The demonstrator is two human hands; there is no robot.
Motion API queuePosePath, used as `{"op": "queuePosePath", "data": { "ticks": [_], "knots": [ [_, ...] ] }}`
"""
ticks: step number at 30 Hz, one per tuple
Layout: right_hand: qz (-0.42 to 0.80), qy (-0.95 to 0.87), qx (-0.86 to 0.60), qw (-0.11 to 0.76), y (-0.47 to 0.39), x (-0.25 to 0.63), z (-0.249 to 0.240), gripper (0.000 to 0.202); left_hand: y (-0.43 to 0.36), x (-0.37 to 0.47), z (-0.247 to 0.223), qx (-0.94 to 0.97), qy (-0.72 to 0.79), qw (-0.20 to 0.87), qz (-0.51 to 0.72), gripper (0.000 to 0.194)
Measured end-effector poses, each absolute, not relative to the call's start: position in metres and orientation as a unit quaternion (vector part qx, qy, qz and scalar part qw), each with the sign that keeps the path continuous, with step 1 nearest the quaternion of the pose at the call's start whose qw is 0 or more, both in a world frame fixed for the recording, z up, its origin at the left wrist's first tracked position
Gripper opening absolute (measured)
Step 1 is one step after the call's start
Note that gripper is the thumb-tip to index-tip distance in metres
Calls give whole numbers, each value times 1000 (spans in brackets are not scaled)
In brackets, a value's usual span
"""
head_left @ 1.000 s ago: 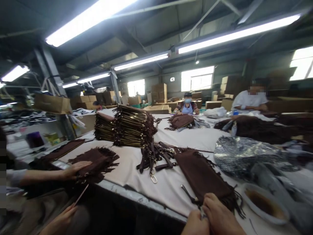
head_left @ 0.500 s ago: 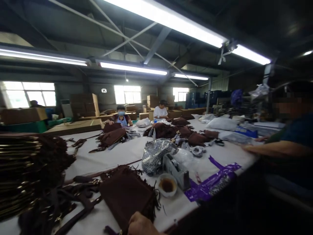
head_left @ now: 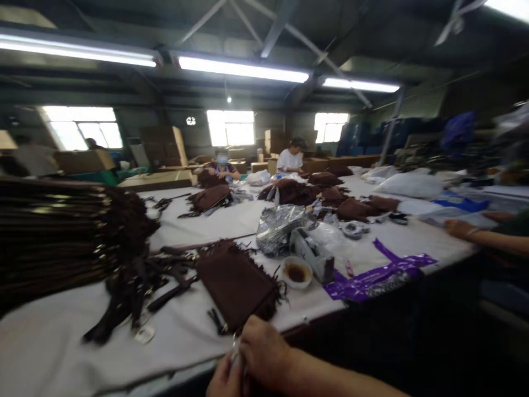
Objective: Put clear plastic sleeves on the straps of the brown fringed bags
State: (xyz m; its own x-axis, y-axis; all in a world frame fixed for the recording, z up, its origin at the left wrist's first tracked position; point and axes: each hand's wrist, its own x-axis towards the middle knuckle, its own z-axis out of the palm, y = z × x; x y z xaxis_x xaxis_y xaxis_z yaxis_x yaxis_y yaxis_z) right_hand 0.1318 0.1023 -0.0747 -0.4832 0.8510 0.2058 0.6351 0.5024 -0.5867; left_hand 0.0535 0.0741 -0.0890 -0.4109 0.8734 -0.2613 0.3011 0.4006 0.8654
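A dark brown fringed bag (head_left: pixel 237 284) lies flat on the white-covered table, with a zipper along its left edge. At its near corner my right hand (head_left: pixel 264 350) is closed, fingers curled around the corner and its small metal fitting (head_left: pixel 235 339). Just below, my left hand (head_left: pixel 226 379) is closed against the right one, partly cut off by the frame's bottom edge. Something pale or silvery shows between its fingers, too blurred to name. Dark straps (head_left: pixel 136 281) with metal buckles lie in a heap left of the bag.
A tall stack of brown bags (head_left: pixel 61 237) rises at the left. Beyond my bag are a bowl of brown liquid (head_left: pixel 296 273), a grey tape dispenser (head_left: pixel 311 256), a silvery plastic bundle (head_left: pixel 283 227) and purple plastic (head_left: pixel 372 278). A co-worker's hand (head_left: pixel 460 229) rests at the right; others sit across.
My left hand has come into view beside the right, at the bag's near corner. The view has tilted down and turned left. The bag lies more fully in sight.
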Motion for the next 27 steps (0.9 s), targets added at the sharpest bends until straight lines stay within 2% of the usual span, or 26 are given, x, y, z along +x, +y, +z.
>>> {"op": "queuePosePath", "data": {
  "ticks": [4,7,12,15,22,27],
  "knots": [
    [249,-804,-469,267,84,142,-78,18,31,29,-101,343,633,516,465,48],
    [272,-790,-473,280,87,144,-78,18,27,30,-101,318,578,550,512,47],
    [265,-810,-459,252,98,140,-74,19,32,29,-99,369,565,526,518,34],
    [303,-797,-463,244,103,140,-74,18,36,21,-95,409,571,514,492,32],
    [322,-776,-459,287,102,141,-78,18,60,-11,-85,532,641,350,429,22],
    [253,-804,-480,243,108,137,-77,20,70,-15,-84,619,627,284,377,22]
  ]
}}
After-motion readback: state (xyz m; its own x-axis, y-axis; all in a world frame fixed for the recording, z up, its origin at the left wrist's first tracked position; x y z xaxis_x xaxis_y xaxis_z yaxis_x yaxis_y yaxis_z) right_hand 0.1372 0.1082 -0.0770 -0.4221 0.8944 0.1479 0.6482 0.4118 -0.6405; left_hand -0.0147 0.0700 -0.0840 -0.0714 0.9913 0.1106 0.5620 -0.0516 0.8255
